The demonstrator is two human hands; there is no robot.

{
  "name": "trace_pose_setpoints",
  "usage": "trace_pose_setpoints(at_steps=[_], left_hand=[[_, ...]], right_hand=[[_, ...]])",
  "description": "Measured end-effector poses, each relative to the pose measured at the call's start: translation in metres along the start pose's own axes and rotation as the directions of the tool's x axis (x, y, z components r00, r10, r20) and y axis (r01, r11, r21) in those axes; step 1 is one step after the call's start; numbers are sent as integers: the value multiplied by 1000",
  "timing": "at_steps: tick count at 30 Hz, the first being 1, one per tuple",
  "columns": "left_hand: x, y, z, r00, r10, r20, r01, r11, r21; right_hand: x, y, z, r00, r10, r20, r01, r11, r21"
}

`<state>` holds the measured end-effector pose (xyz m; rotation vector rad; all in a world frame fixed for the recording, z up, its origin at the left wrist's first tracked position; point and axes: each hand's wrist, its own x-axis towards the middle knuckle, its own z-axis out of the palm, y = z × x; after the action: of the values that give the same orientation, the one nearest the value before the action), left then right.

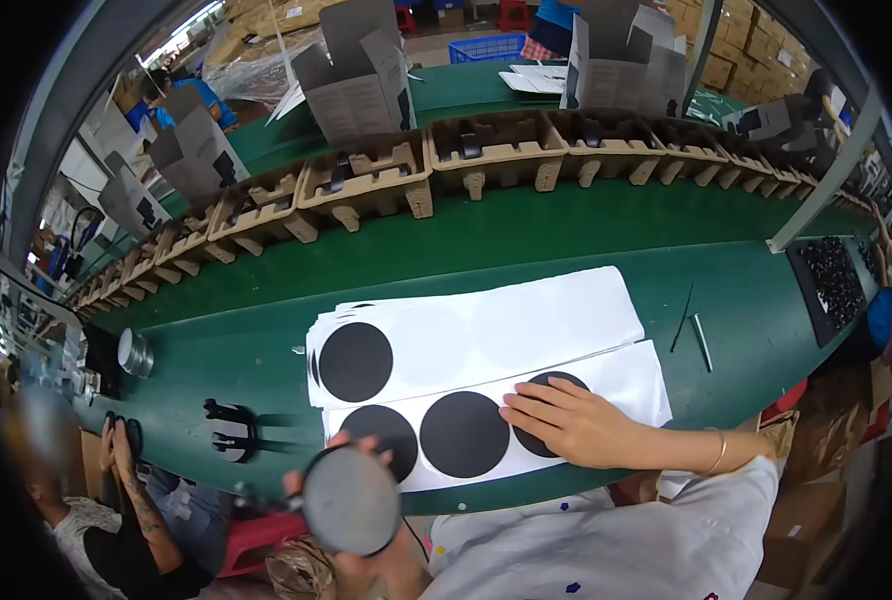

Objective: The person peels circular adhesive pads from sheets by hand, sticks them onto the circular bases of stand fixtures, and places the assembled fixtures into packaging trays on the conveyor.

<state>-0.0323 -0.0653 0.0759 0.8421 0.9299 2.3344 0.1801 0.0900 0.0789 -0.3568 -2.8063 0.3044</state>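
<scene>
My left hand, blurred by motion, grips a round grey disc with a black rim in front of the bench edge. A dark part sticks out on the disc's left side, too blurred to name. My right hand lies with its fingers stretched out over a black round sticker on the white sticker sheet, partly hiding it. Two more black circles lie to the left on this sheet. Behind it, a stack of white sheets bears one black circle at its left end.
A black-and-white stand-like part is on the green bench, left of the sheets. A thin rod and a white stick lie right. Cardboard trays line the back. A co-worker sits at the left.
</scene>
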Motion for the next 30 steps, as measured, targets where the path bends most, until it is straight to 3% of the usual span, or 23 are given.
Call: trace_pose_setpoints(at_steps=[1,3,5,7,10,13,17,24,27,30], left_hand=[[-3,-14,14,999,-48,25,49,998,-29],[-1,-40,11,990,-100,97,92,993,80],[1,-50,11,992,-92,91,53,929,367],[0,-51,7,996,-8,86,-27,920,392],[-1,-48,-4,989,50,141,-99,924,368],[0,-50,-9,987,49,152,-104,922,372],[4,-45,-10,985,33,170,-98,914,394],[5,-41,-16,990,-4,141,-52,920,389],[6,-40,-19,990,-21,139,-34,922,387],[8,-38,-23,991,-18,132,-36,917,397]], right_hand=[[-2,0,1,1000,22,17,-23,998,54],[-3,0,5,997,68,39,-73,984,165],[3,1,-1,996,79,41,-86,975,204],[6,0,-2,994,84,62,-97,964,249],[-8,7,-3,977,211,-41,-180,906,384],[1,5,-9,942,224,-249,-108,907,406],[9,-5,2,995,98,5,-98,989,111],[17,-12,0,994,112,0,-111,985,135],[20,-15,-2,990,125,-72,-108,974,198],[3,1,11,932,115,-344,21,930,368]])
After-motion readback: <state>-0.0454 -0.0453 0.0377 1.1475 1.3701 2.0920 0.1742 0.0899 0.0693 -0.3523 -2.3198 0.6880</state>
